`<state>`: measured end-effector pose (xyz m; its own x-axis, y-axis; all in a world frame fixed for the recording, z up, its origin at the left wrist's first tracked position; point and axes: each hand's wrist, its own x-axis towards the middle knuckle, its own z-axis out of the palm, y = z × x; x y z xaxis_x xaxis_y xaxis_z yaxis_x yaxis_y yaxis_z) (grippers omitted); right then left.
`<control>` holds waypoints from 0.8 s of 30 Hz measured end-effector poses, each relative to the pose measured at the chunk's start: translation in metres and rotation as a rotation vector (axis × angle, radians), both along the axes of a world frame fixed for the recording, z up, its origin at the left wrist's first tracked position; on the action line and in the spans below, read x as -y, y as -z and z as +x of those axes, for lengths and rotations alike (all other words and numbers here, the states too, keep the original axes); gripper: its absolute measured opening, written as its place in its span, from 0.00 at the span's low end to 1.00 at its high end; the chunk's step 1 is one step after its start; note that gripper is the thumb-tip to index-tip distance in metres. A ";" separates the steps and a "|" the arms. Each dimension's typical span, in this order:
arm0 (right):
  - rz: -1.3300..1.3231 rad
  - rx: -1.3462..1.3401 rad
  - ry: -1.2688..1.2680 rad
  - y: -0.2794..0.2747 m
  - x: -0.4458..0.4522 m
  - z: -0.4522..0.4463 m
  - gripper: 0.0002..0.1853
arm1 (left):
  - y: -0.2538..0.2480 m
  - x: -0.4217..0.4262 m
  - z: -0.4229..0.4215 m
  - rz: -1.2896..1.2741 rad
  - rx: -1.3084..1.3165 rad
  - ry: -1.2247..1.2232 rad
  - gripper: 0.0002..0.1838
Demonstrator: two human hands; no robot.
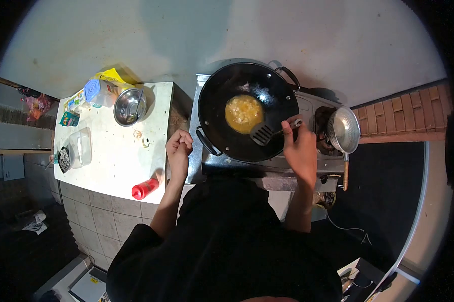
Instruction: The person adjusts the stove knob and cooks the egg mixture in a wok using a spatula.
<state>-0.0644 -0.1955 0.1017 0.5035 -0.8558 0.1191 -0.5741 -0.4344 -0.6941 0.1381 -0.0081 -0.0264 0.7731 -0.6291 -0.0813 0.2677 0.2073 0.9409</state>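
Note:
A black two-handled wok (214,108) sits on the stove. Yellow liquid with pale lumps, looking like egg mixture (244,114), pools in its bottom. My right hand (301,150) grips the handle of a slotted spatula (261,134) at the wok's right side. The spatula's dark head is at the lower right edge of the mixture. To the left of the wok, near its lower left handle, my left hand (179,145) hovers with its fingers curled in. Nothing shows in it.
On the white table (117,171) at left stand a steel bowl (130,107) with a utensil, a blue-lidded container (100,92), a clear tray (80,147) and a red bottle (145,189). A wooden-handled metal pan (345,130) rests on the right burner.

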 end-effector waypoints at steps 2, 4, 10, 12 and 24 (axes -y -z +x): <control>0.007 -0.019 -0.004 0.001 0.001 0.001 0.12 | 0.002 0.003 0.001 0.000 0.006 0.007 0.13; 0.008 0.045 0.004 0.000 -0.002 -0.001 0.13 | 0.007 0.002 -0.002 -0.014 0.001 0.029 0.13; 0.036 0.083 0.034 -0.009 -0.001 -0.004 0.12 | -0.006 0.006 -0.004 0.043 0.016 0.031 0.13; 0.053 0.061 0.028 -0.007 0.001 -0.007 0.12 | -0.008 0.007 -0.003 0.048 0.039 0.050 0.13; 0.102 0.086 0.020 -0.006 0.002 -0.007 0.12 | -0.012 0.008 -0.007 0.055 0.034 0.053 0.13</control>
<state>-0.0718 -0.1971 0.1079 0.4779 -0.8754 0.0725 -0.5186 -0.3478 -0.7811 0.1313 -0.0163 -0.0145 0.7414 -0.6649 -0.0909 0.2448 0.1418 0.9592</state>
